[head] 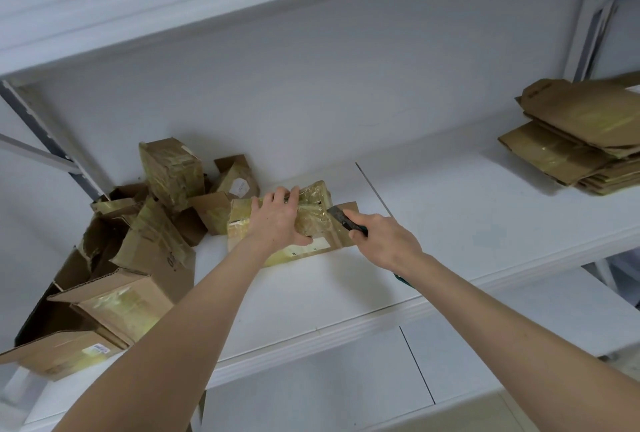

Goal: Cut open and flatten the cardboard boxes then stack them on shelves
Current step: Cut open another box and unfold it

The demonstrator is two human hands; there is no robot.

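White shelf [450, 231]: flat board with a thin seam [375, 191] across its middle.
- Left end: loose pile of cardboard boxes [138, 244], tumbled against one another, some with open flaps, several wrapped in yellowed tape.
- Centre: one taped cardboard box [313, 205], just beside the pile.
- Right end: stack of flattened boxes [581, 141], well apart from the rest.

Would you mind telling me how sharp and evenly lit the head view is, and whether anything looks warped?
Head view: even light with faint shadows beside the box pile; tape on the held box glints; the flattened stack at right is smeared; edges of the shelf bow from the wide lens.
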